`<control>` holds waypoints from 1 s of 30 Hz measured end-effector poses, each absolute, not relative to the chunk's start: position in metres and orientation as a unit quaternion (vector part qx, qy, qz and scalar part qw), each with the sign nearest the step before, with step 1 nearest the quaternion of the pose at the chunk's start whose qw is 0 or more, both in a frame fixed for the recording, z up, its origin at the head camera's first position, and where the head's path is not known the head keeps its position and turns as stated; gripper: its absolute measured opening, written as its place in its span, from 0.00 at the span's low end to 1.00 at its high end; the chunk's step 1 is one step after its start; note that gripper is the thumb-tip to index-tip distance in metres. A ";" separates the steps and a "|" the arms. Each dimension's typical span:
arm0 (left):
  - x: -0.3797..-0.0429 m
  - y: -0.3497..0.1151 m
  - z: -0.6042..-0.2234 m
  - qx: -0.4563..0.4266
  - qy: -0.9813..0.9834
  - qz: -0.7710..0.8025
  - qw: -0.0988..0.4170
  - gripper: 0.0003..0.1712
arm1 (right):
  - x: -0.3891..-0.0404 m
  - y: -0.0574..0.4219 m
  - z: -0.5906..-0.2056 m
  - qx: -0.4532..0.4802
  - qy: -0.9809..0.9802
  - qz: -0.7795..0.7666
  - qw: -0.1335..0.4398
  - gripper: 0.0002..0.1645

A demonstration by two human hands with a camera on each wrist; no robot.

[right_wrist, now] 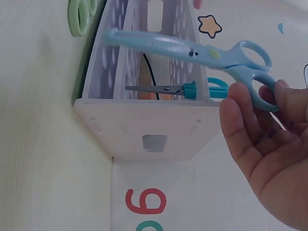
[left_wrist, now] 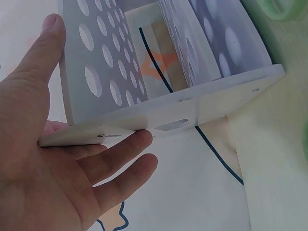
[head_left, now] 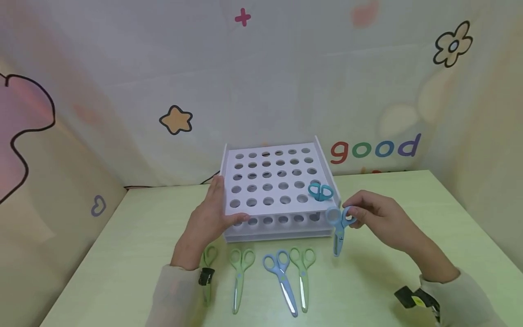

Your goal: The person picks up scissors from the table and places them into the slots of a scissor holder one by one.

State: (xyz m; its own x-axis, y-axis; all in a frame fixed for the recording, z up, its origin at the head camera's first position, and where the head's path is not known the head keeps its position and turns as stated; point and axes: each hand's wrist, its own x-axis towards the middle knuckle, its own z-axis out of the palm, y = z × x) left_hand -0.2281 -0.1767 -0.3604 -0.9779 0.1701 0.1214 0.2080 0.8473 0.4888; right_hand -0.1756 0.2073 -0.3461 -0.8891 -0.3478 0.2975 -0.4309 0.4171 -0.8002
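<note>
While the left hand (head_left: 207, 220) grips the white rack (head_left: 274, 180) by its left side, green scissors (head_left: 207, 294) lie partly hidden below that wrist. Rightward on the table (head_left: 135, 254) come a second green pair (head_left: 239, 274), blue scissors (head_left: 282, 274) and a third green pair (head_left: 303, 274). Teal scissors (head_left: 320, 195) stand in the rack's front right hole, handles up. By that corner hang light-blue scissors (head_left: 338, 231), blades down, one handle loop pinched by the right hand (head_left: 377, 222).

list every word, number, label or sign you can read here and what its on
"good": multicoloured letters on the pale backdrop.
"+": pink plus sign, also on the backdrop.
Small dark marks on the light blue scissors in the right hand: too blurred to read.
Yellow patch on the dark strap by the right sleeve: any text is too small to read.
</note>
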 end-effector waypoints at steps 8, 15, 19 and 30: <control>-0.228 -0.176 -0.360 -0.102 -0.957 -0.266 0.048 0.73 | -0.177 0.197 -0.340 0.235 -0.818 0.523 0.037 0.08; -0.226 -0.176 -0.358 -0.093 -0.955 -0.279 0.045 0.73 | -0.181 0.181 -0.330 0.217 -0.810 0.539 0.086 0.10; -0.227 -0.176 -0.359 -0.098 -0.957 -0.268 0.046 0.73 | -0.183 0.174 -0.322 0.216 -0.790 0.562 0.116 0.14; -0.227 -0.177 -0.358 -0.109 -0.956 -0.266 0.053 0.72 | -0.195 0.148 -0.314 0.268 -0.705 0.639 0.147 0.10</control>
